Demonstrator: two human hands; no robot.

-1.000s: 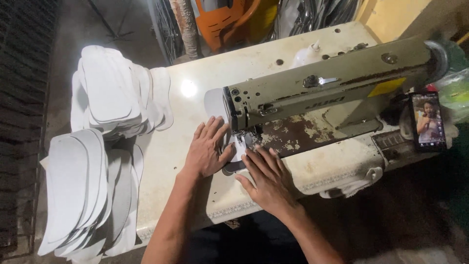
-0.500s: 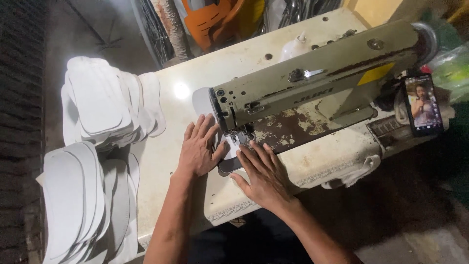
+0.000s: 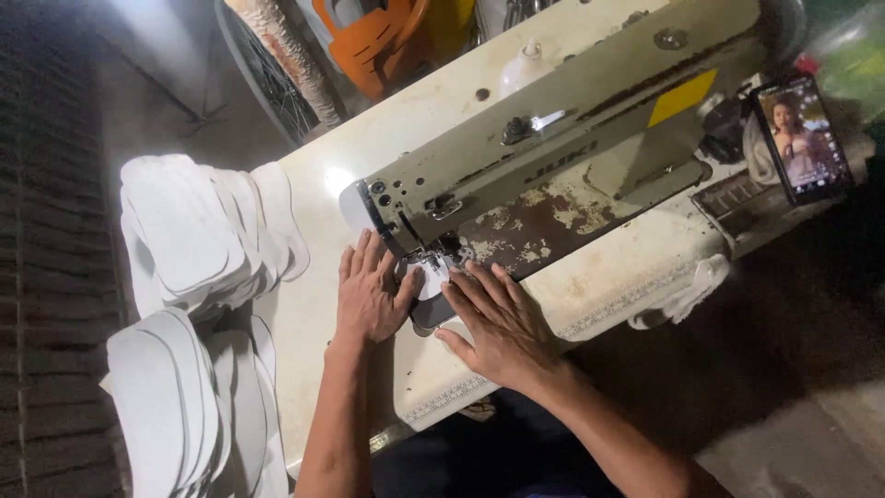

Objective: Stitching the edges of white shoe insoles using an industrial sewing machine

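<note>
— Where are the two hands, taking the sewing machine (image 3: 553,157) as the landmark?

— Both lie flat at the needle end of the sewing machine, on the near side of it. The left hand (image 3: 369,295) is spread palm down, just left of the needle. The right hand (image 3: 498,323) is spread palm down too, just in front of the machine's arm.

— And the grip of each hand?

— Neither hand is closed around anything. The fingers are stretched out and press down on a small white piece (image 3: 431,277) that lies between them, under the needle end of the machine. So both are open, touching the piece from either side.

— What carries the sewing machine?

— A pale, worn tabletop (image 3: 313,314). The bed of the machine shows rusty brown patches behind the right hand.

— Anything else near the machine?

— To the left of it, at the tabletop's edge, sits a stack of white flat pieces (image 3: 194,231), long and rounded at the ends. A second stack of the same pieces (image 3: 175,406) lies nearer, further to the left of the machine and below the first. At the far right end of the machine a phone (image 3: 802,138) is propped with its screen lit. A white rag (image 3: 687,290) hangs off the tabletop's front edge, right of the right hand.
</note>
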